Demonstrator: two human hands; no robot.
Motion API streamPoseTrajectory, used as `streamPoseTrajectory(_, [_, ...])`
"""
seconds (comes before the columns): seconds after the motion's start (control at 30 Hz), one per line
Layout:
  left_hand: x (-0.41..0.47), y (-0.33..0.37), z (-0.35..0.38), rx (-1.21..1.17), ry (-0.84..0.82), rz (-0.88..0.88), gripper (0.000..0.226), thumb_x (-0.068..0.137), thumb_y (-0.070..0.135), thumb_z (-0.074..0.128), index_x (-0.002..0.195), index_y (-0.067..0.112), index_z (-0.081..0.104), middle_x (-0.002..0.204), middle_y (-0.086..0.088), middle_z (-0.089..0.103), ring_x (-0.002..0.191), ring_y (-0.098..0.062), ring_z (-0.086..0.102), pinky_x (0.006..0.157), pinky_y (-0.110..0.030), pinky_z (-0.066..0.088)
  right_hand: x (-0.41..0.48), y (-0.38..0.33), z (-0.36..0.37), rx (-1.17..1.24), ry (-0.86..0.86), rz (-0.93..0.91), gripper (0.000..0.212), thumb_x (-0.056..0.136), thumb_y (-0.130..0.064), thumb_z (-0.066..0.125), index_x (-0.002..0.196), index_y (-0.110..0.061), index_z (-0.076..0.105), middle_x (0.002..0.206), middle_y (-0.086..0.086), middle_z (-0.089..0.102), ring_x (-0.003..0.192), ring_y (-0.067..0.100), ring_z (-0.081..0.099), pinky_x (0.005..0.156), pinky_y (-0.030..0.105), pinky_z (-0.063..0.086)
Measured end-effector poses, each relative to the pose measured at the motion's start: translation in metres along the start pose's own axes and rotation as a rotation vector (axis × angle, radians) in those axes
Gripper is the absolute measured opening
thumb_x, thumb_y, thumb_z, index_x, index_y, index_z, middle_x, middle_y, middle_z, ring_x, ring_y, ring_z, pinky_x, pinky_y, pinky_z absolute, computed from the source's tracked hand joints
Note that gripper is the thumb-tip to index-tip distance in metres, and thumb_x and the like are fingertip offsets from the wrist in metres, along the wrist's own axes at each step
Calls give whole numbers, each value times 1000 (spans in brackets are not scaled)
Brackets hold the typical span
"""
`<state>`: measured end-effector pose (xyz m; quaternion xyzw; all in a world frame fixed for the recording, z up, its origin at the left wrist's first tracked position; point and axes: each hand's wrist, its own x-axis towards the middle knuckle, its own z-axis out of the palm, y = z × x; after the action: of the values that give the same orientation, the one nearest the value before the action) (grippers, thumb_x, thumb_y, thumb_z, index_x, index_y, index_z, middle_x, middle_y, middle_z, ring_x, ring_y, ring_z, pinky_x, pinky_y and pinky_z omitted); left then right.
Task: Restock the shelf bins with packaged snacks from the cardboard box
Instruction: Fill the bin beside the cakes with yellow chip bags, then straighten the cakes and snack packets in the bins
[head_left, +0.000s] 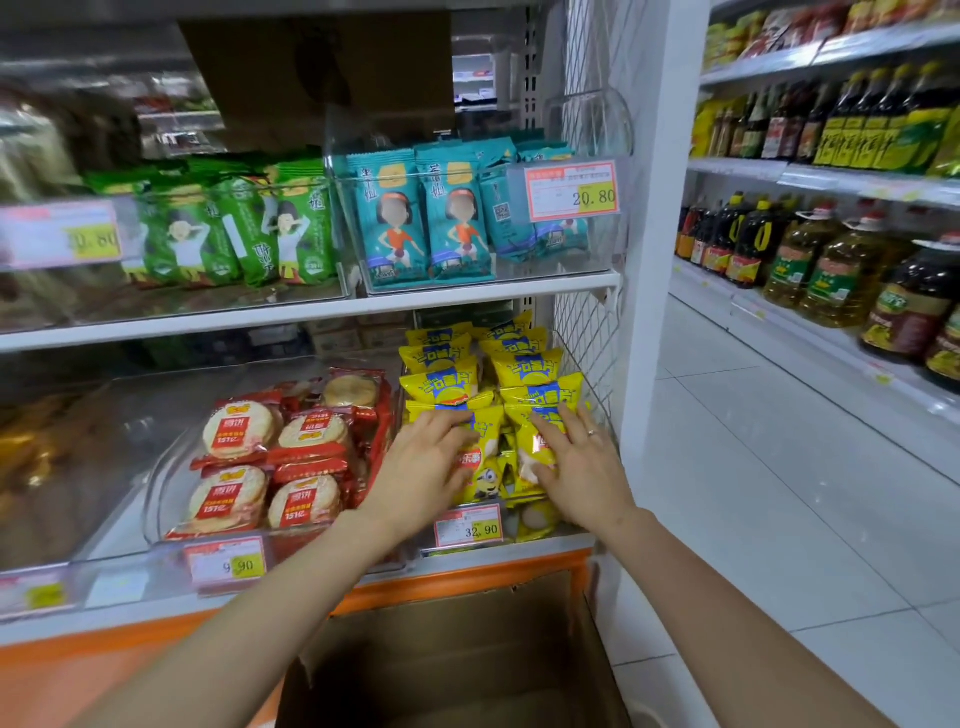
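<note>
Green packets (234, 223): stood upright and face-out in a clear bin on the upper shelf, so the printed fronts can be read from the aisle.
Rice cracker packs (280, 452): red-edged round packs laid overlapping in the lower bin just left of the yellow one; not touched by either hand.
Left hand (423, 467): laid palm-down on the front left yellow packets, fingers (457, 423) nearly straight. Nothing is gripped – the hand appears to be pressing the packets down and back to settle them.
Cardboard box (452, 665): set open on the floor directly below the bin, within easy reach; its inside looks dark and no contents can be made out.
Yellow snack packets (519, 374): small glossy pillow bags with blue lettering, a cartoon figure on the front ones. They are stacked leaning in two rows in the lower right shelf bin (550, 535), behind the 32.90 price tag (468, 528).
Right hand (582, 473): spread flat on the front right packets, fingers extended and a ring worn – the row is being steadied, not grasped.
Fill level: the bin is judged nearly full, so tidying is probably what remains here.
Oil bottles (831, 260): ranked on the shelving across the aisle, well apart from the work.
</note>
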<state>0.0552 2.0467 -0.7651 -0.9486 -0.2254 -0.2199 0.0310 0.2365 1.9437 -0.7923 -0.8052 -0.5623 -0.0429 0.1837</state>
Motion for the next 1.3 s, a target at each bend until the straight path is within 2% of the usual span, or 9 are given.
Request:
streamPoseTrajectory(0.1, [-9, -4, 13, 51, -104, 23, 67, 61, 19, 83, 122, 8, 58, 129, -12, 56, 114, -34, 56, 93, -46, 49, -4, -7, -1, -46, 1, -32, 66, 91, -40, 53, 149, -25, 24, 158, 8, 14, 147, 28, 4, 118, 45, 8])
streamPoseTrajectory(0.17, [-10, -3, 16, 77, -141, 12, 74, 74, 23, 75, 138, 9, 42, 145, -13, 39, 133, -34, 38, 111, -43, 31, -6, -12, 0, -90, -35, -31, 68, 91, -43, 53, 149, -31, 20, 159, 4, 7, 147, 26, 1, 118, 46, 8])
streamPoseTrajectory(0.27, [-5, 1, 19, 125, -199, -47, 69, 90, 31, 57, 148, 21, 21, 157, -8, 11, 145, -30, 10, 118, -37, 10, -6, -13, 1, -99, -64, -18, 70, 91, -46, 52, 149, -38, 14, 160, 5, 1, 147, 28, -4, 118, 45, 9])
streamPoseTrajectory(0.4, [-1, 8, 19, 163, -245, -91, 62, 95, 32, 48, 148, 32, 16, 158, -10, 0, 144, -33, 3, 119, -40, 10, 0, -11, 2, -67, -108, -4, 73, 91, -47, 51, 149, -37, 9, 159, 5, -2, 146, 29, -7, 119, 40, 8])
streamPoseTrajectory(0.57, [-7, 8, 16, 120, -165, -70, 60, 91, 32, 54, 144, 32, 27, 156, -9, 12, 143, -32, 11, 116, -41, 17, 4, -14, -3, -37, -71, -18, 72, 89, -48, 54, 149, -36, 15, 159, 6, 6, 147, 26, -2, 119, 39, 8])
streamPoseTrajectory(0.73, [-27, 2, 7, -37, 46, 12, 50, 73, 18, 72, 120, 17, 55, 133, -13, 49, 123, -33, 47, 102, -44, 42, 0, -24, -15, 43, 91, -67, 61, 87, -38, 57, 143, -24, 38, 153, 11, 28, 143, 33, 19, 116, 44, 18])
streamPoseTrajectory(0.93, [-54, -24, -20, -98, 197, -116, 38, 80, 16, 67, 116, 14, 58, 131, -7, 51, 122, -25, 44, 103, -36, 35, -3, -57, -18, 182, 159, -116, 51, 90, -24, 60, 139, -21, 45, 148, 7, 35, 137, 27, 30, 111, 39, 26])
streamPoseTrajectory(1.07, [-75, -60, -36, -16, 159, -311, 43, 80, 16, 68, 120, 9, 57, 126, -11, 53, 116, -30, 47, 99, -42, 40, 0, -87, -14, 262, 163, -172, 46, 90, -21, 61, 134, -18, 51, 145, 5, 40, 135, 23, 34, 111, 37, 28])
streamPoseTrajectory(1.3, [-104, -110, -54, -28, -20, -556, 50, 90, 31, 56, 135, 15, 41, 138, -7, 43, 126, -25, 36, 104, -37, 32, 7, -127, 5, 361, 157, -247, 37, 88, -13, 62, 125, -16, 60, 134, 5, 51, 126, 23, 44, 104, 34, 34])
